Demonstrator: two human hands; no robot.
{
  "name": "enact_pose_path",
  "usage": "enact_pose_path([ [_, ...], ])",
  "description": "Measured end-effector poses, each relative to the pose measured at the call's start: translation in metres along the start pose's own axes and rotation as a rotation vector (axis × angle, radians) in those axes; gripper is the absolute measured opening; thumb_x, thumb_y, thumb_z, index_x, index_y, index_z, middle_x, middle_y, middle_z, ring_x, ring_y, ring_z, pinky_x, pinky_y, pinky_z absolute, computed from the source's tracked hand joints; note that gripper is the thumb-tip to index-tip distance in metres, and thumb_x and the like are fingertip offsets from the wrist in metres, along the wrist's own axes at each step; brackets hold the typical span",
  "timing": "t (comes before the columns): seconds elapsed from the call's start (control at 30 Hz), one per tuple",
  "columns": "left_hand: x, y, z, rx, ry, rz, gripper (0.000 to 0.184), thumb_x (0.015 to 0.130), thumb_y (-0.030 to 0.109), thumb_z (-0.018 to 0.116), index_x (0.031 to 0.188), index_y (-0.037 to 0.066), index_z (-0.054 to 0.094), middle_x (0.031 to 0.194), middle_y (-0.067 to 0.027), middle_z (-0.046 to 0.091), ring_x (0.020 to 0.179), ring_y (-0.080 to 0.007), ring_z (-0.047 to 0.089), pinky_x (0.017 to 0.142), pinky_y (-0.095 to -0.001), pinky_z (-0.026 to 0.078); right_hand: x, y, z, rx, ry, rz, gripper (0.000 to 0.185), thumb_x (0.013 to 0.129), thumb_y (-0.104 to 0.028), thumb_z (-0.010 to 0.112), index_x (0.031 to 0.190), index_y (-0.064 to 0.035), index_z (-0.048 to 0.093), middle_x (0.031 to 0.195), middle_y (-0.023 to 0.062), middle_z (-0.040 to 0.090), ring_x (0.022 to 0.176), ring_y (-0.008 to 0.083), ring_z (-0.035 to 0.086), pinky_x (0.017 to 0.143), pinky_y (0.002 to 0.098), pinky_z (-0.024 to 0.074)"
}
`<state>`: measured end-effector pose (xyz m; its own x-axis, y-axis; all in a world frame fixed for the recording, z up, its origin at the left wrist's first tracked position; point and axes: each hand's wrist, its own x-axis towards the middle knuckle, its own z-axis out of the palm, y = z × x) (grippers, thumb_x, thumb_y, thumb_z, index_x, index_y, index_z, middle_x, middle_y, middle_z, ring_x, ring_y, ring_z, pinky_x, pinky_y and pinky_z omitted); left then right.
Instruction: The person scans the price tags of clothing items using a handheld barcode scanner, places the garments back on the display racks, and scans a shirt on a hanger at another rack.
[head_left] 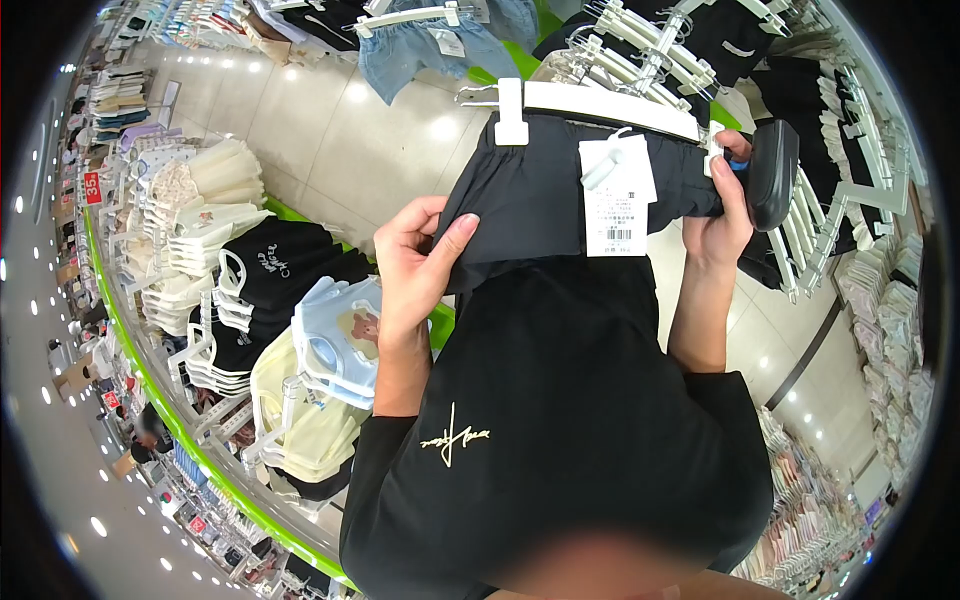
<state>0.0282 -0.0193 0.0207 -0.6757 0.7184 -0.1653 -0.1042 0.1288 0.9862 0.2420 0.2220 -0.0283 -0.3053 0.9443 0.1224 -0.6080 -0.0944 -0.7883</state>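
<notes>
Black shorts (530, 190) hang from a white clip hanger (610, 104) in front of the person's chest. My left hand (425, 255) pinches the left side of the shorts, thumb on top. At the right end of the hanger, my right hand (728, 205) grips the white clip, with its thumb on the front. A white paper tag (616, 210) with a barcode lies over the waist of the shorts. Just beside my right hand is a black rounded device (773, 175), partly over the wrist side; how it is attached cannot be made out.
Denim shorts (425, 50) and more white hangers (660, 60) are at the top. On the left, a rack with a green edge (150, 385) holds black, blue and yellow tops (345, 325). Packed garments (890, 330) line the right side. Tiled floor (330, 130) shows between racks.
</notes>
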Motion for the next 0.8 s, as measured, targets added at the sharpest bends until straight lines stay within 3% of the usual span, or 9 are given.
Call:
enact_pose_path([
  [0.2, 0.001, -0.001, 0.005, -0.093, 0.077, -0.021, 0.016, 0.097, 0.005, 0.071, 0.106, -0.008, 0.070, 0.087, -0.0039, 0.073, 0.076, -0.0046, 0.063, 0.068, -0.0183, 0.049, 0.009, 0.001, 0.000, -0.019, 0.081, -0.037, 0.042, 0.091, 0.002, 0.061, 0.132, 0.0018, 0.052, 0.119, 0.0151, 0.063, 0.106, 0.0232, 0.067, 0.095, 0.0415, 0.0575],
  [0.27, 0.001, -0.008, -0.003, -0.061, 0.049, -0.020, 0.016, 0.098, 0.007, 0.071, 0.105, -0.008, 0.070, 0.085, -0.0030, 0.073, 0.076, -0.0040, 0.063, 0.067, -0.0184, 0.049, 0.013, 0.000, 0.000, -0.035, 0.098, -0.038, 0.037, 0.092, 0.000, 0.060, 0.128, 0.0026, 0.055, 0.120, 0.0136, 0.062, 0.107, 0.0226, 0.066, 0.097, 0.0420, 0.0569],
  [0.37, 0.000, -0.011, -0.010, -0.046, 0.031, -0.071, 0.015, 0.099, 0.009, 0.071, 0.097, -0.006, 0.070, 0.079, 0.0012, 0.069, 0.069, -0.0013, 0.058, 0.060, -0.0175, 0.045, 0.020, 0.000, -0.006, -0.042, 0.109, -0.040, 0.032, 0.093, -0.002, 0.060, 0.124, 0.0035, 0.058, 0.120, 0.0118, 0.061, 0.110, 0.0221, 0.065, 0.097, 0.0419, 0.0565],
  [0.57, 0.002, -0.027, -0.022, 0.064, 0.061, 0.017, 0.022, 0.100, 0.014, 0.070, 0.085, -0.001, 0.067, 0.070, 0.0079, 0.059, 0.060, 0.0020, 0.045, 0.052, -0.0170, 0.032, 0.025, 0.000, -0.001, -0.033, 0.143, -0.018, 0.031, 0.094, -0.001, 0.059, 0.124, 0.0034, 0.057, 0.119, 0.0116, 0.061, 0.110, 0.0220, 0.064, 0.097, 0.0415, 0.0562],
  [0.8, 0.003, -0.029, -0.031, -0.033, 0.101, -0.030, 0.019, 0.101, 0.013, 0.068, 0.090, -0.001, 0.068, 0.074, 0.0075, 0.061, 0.064, 0.0023, 0.047, 0.055, -0.0165, 0.034, 0.036, 0.000, -0.017, -0.007, 0.194, 0.013, 0.027, 0.095, -0.002, 0.060, 0.122, 0.0045, 0.059, 0.116, 0.0119, 0.062, 0.107, 0.0227, 0.066, 0.098, 0.0408, 0.0562],
])
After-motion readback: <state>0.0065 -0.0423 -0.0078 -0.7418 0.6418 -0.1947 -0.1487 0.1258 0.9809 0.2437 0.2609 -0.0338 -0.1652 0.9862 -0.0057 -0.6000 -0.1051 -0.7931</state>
